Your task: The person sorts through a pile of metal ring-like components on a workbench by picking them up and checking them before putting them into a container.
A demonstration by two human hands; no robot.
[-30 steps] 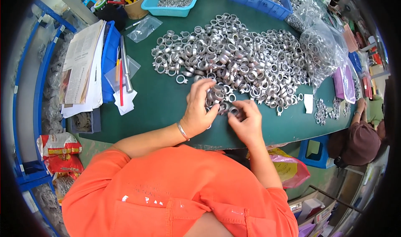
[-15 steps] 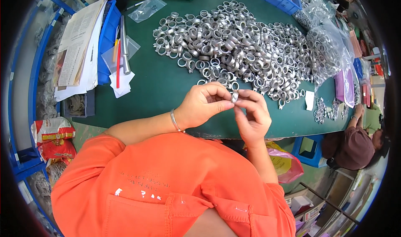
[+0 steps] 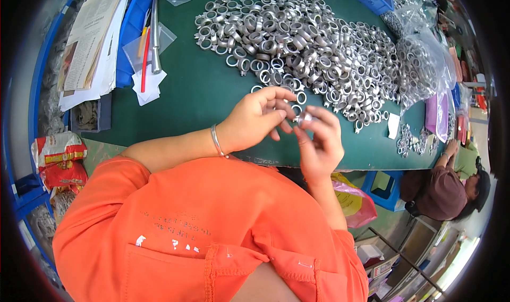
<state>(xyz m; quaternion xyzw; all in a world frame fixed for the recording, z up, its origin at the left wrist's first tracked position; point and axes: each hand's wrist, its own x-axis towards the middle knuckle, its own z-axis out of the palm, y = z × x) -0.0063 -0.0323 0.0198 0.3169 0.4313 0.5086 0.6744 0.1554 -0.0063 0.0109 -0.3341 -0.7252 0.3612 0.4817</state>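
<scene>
Between the thumb and fingers of my right hand (image 3: 322,145) is a small silver metal ring (image 3: 305,118), a little blurred. My left hand (image 3: 260,113) hovers just left of it, thumb and fingers apart, holding nothing that I can see. Beyond both hands spreads a big heap of similar metal rings (image 3: 297,39), many with a small lug on the side. A few loose rings (image 3: 256,89) lie at the heap's near edge, close to my left fingertips.
Green table (image 3: 175,100) underneath. On the left are a blue bin (image 3: 139,20) with papers, a metal rod (image 3: 155,41) and a red pen (image 3: 144,63). Right: a clear bag of rings (image 3: 422,63), a purple basket (image 3: 437,113) and a seated co-worker (image 3: 438,187).
My left fingers have let go of the ring and spread apart. The ring stays in my right hand, turned and shifted slightly right. The whole view has tilted a little.
</scene>
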